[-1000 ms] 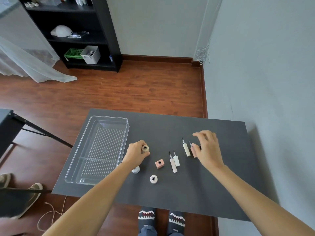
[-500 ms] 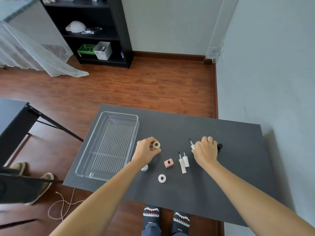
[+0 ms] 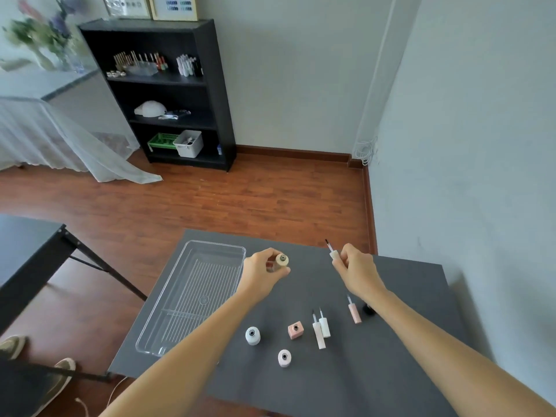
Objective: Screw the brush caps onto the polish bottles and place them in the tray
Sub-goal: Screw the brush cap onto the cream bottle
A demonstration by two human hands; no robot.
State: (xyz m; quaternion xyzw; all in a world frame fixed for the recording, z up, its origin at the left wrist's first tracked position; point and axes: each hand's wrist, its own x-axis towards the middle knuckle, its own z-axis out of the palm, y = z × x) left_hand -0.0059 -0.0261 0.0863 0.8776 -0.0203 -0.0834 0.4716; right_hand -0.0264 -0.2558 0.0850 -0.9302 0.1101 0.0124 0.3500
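A: Left hand [image 3: 261,270]?
B: Raised over the bench [image 3: 391,371], fingers curled round a cream polish bottle [image 3: 281,260], open neck facing the camera. It's just right of the tray's far end.
A: Right hand [image 3: 356,270]?
B: Also raised, pinching a white brush cap [image 3: 331,254], bristle tip pointing up and far-left. Cap and bottle well apart, not joined.
A: Tray?
B: Clear tray [image 3: 156,332] on the left side of the bench, nothing in it.
A: What's lying loose?
B: Three uncapped bottles on the bench near the person: pale blue bottle [image 3: 252,335], pink square bottle [image 3: 295,330], pink round bottle [image 3: 284,357] nearest. Right of those, two white brush caps [image 3: 321,329] lying side by side, touching. Further right, a pink brush cap [image 3: 354,312], and a small black thing [image 3: 368,309] just beside it, partly hidden by the right forearm, can't tell what it is.
A: Background?
B: Black shelf unit [image 3: 168,94] at the far wall.
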